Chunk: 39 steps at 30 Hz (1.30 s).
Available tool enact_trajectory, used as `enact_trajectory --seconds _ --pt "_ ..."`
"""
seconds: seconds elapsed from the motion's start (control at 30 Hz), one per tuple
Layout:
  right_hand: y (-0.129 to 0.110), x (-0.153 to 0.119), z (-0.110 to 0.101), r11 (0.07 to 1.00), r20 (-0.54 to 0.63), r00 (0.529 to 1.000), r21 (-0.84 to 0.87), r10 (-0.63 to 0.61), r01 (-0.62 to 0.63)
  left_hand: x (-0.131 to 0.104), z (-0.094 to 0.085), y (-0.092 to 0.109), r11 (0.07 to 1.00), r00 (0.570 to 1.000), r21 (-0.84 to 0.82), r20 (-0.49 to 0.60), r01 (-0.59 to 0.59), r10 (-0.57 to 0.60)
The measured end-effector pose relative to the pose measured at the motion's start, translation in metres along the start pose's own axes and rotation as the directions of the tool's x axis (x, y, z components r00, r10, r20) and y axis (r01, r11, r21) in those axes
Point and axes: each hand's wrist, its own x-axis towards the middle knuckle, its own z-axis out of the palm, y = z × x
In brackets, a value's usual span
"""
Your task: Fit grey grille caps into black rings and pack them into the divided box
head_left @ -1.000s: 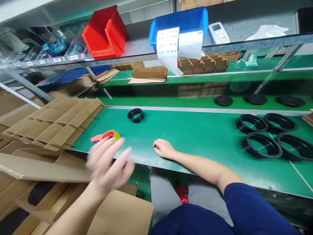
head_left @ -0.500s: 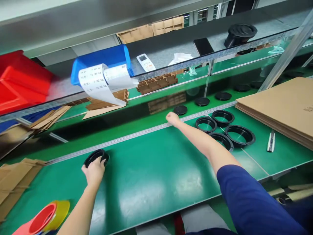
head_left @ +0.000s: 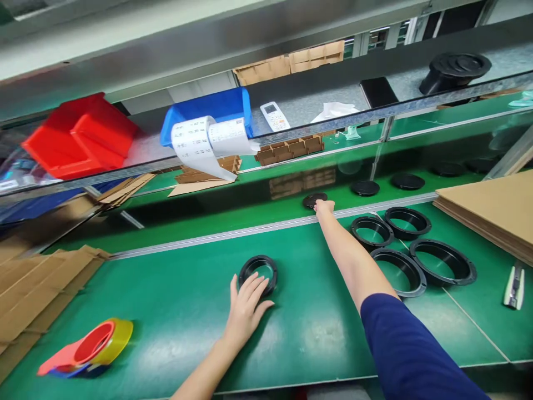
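A black ring [head_left: 271, 265] lies on the green table in the middle of the head view. My left hand [head_left: 249, 305] is at its near edge with fingers spread, not closed round it. Farther back, beyond the metal strip, my right hand [head_left: 323, 208] has its fingers closed on the near edge of a flat black disc [head_left: 313, 199]. Two more black discs, one [head_left: 365, 188] and another [head_left: 408, 181], lie to the right of that hand. Several larger black rings [head_left: 443, 261] stand together beside my right forearm.
A tape dispenser [head_left: 94, 347] lies at the front left, near cardboard dividers [head_left: 45, 289]. Stacked cardboard [head_left: 495, 208] and a cutter [head_left: 514, 286] are at the right. The shelf above holds a red bin [head_left: 83, 136], blue bin [head_left: 208, 108], label roll and remote [head_left: 275, 116].
My left hand has brought the ring rightward to mid-table and opened from it. My right hand has reached the nearest disc and closed on its edge. The camera view has shifted left.
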Motion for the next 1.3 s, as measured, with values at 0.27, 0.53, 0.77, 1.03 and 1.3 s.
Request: enact_trajectory --seconds 0.27,0.53,0.77,1.03,1.3 --pt "-0.003 -0.183 0.005 0.914 0.571 0.804 0.217 0.166 -0.343 0.054 -0.025 0.055 0.444 0.713 -0.825 -0.073 0.349 -0.697" --pt "0.02 -0.318 -0.05 0.868 0.963 0.172 -0.102 0.209 -0.486 0.054 -0.084 0.057 -0.385 0.62 -0.92 0.263 -0.069 -0.739" --pt "0.015 -0.296 -0.051 0.738 0.783 0.294 0.288 -0.548 0.61 0.025 -0.11 0.083 -0.456 0.607 -0.89 0.361 -0.003 -0.708" --pt "0.019 -0.283 -0.046 0.46 0.825 -0.011 0.327 -0.565 0.825 0.027 -0.102 0.098 -0.516 0.591 -0.853 0.455 0.075 -0.666" --pt "0.001 -0.272 -0.052 0.619 0.861 0.082 0.292 -0.502 0.729 0.037 -0.094 0.094 -0.548 0.586 -0.834 0.476 0.064 -0.656"
